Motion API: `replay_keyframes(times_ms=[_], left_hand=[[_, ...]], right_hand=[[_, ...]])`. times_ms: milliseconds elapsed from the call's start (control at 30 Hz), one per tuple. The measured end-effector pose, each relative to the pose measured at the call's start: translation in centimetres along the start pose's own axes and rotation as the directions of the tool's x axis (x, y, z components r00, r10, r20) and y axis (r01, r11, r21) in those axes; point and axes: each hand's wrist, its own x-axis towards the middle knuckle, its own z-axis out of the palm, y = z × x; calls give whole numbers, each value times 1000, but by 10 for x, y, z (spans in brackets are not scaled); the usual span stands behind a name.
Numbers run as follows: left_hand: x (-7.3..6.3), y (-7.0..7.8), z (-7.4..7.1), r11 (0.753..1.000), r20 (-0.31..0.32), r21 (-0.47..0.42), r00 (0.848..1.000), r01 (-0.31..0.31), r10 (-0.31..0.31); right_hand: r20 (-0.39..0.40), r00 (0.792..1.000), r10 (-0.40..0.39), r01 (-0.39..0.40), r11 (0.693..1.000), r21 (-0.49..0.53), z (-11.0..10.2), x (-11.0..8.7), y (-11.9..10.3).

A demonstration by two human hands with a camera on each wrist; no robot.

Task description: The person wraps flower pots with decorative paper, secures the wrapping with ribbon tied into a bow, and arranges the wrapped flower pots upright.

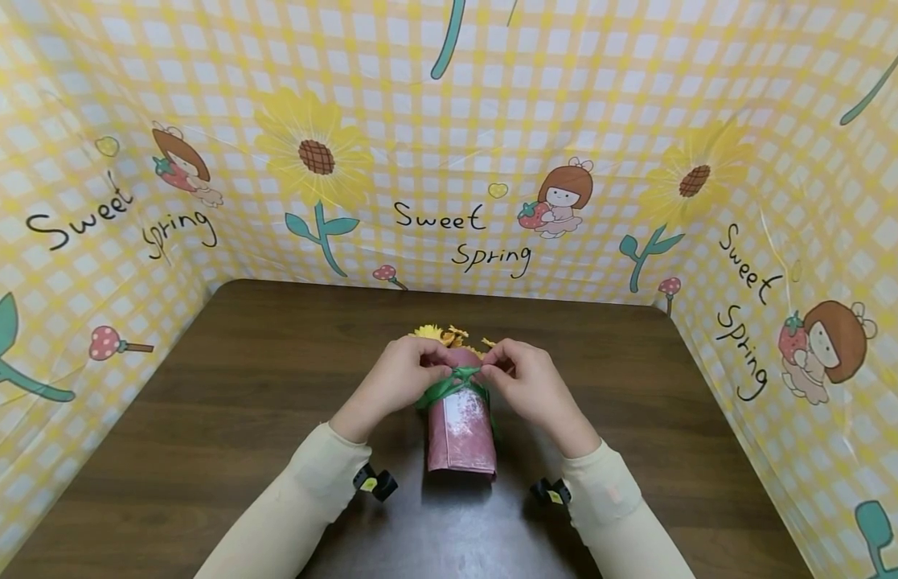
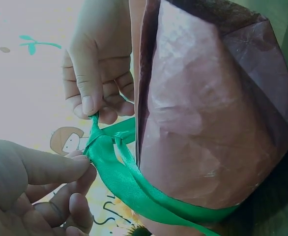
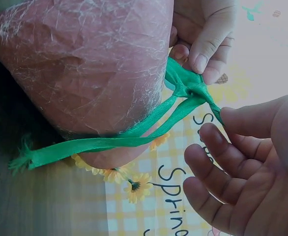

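Observation:
A bouquet wrapped in pinkish paper (image 1: pixel 459 442) lies in front of me, its yellow flowers (image 1: pixel 428 331) at the far end. Green ribbon (image 2: pixel 158 211) runs round the wrapper, with a knot on its upper side. My left hand (image 1: pixel 401 374) pinches one part of the ribbon between thumb and forefinger, just left of the knot. From the right, my right hand (image 1: pixel 531 382) pinches another part, thumb against forefinger. One frayed ribbon end (image 3: pixel 23 156) hangs loose in the right wrist view. The hands hide part of the flowers.
The bouquet is on a dark brown wooden table (image 1: pixel 159 434). Yellow checked cloth (image 1: pixel 434 145) with printed sunflowers and lettering stands behind it and along both sides. A small black strap device (image 1: pixel 376 481) is on each wrist.

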Motion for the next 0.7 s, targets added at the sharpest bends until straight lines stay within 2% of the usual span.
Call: replay_keyframes(times_ms=[700], left_hand=[[3,-7,-2,999,50,-32,999,-12,14]], right_hand=[[24,999,30,-30,1000,7,-1,1,3]])
